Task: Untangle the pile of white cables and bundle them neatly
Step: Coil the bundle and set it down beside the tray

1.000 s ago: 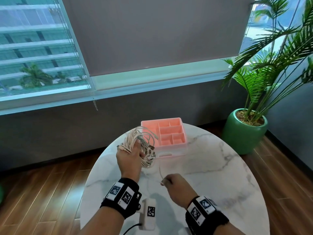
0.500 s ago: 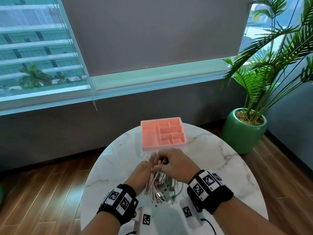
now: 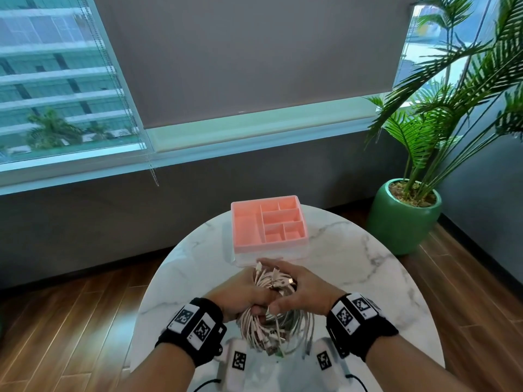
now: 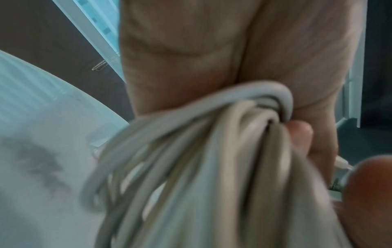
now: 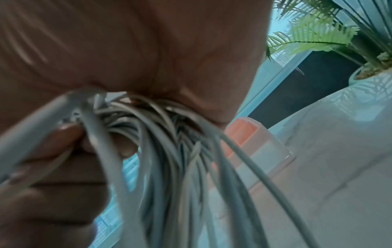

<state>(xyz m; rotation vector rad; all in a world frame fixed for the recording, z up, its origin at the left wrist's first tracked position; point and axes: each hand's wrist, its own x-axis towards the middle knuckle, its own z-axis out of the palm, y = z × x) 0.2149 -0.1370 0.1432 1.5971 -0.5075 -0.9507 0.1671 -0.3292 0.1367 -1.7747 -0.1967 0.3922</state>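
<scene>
While both hands grip white cables, no writing legible.

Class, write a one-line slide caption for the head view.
Both hands, left hand and right hand, hold a bundle of white cables above a marble table, near a pink tray.

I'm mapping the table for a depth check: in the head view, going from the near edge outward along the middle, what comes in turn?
Hanging loops of the cable bundle → the left hand and right hand gripping it side by side → the pink organizer tray → the window sill.
</scene>
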